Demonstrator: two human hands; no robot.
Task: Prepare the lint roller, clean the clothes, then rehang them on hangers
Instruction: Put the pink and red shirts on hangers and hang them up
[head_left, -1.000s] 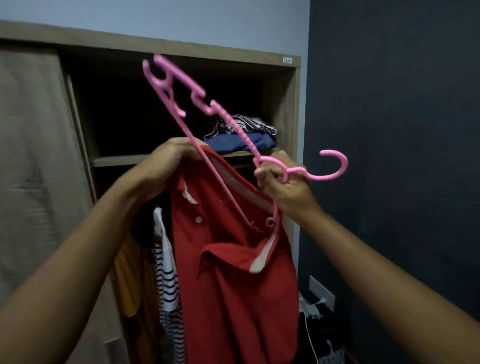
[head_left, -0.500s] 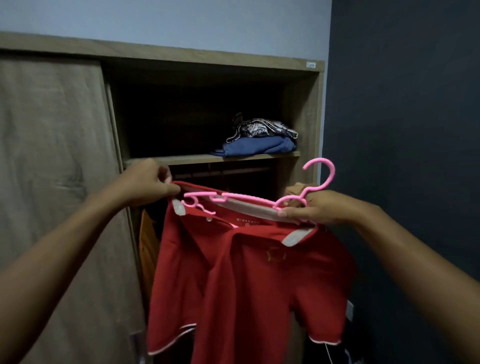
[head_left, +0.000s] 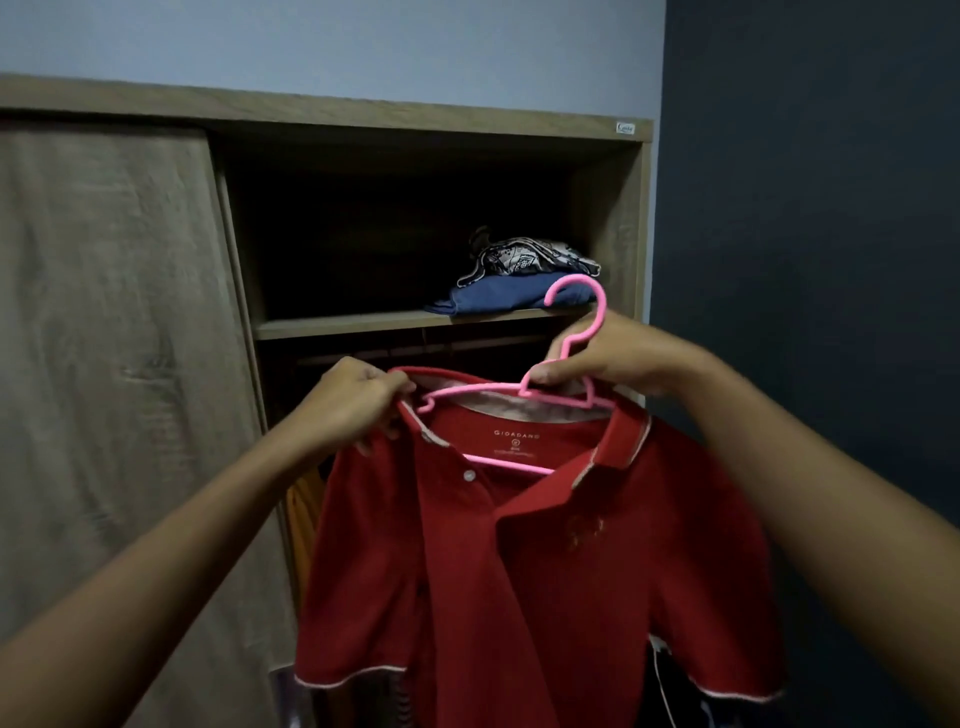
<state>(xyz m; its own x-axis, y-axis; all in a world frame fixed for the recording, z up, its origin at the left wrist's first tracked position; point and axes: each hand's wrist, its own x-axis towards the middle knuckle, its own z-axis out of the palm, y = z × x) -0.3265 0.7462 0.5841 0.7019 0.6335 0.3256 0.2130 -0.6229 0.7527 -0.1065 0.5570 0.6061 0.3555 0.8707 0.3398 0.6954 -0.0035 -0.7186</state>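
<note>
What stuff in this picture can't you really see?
Head view, pink hanger: its ends are hidden under the red shirt.
Head view, shirt's bottom: cut off by the lower edge.
Head view, wardrobe sticker: too small to read.
Head view, hanging clothes behind: mostly hidden by the shirt and darkness.

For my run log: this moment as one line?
stage: rehanging | left hand: pinches shirt collar | right hand: grips hanger | hanger: inside shirt, hook free

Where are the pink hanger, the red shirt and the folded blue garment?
pink hanger (head_left: 574, 281): head view, top of its hook.
red shirt (head_left: 545, 571): head view, chest fabric below the collar.
folded blue garment (head_left: 493, 300): head view, middle of its front fold.
</note>
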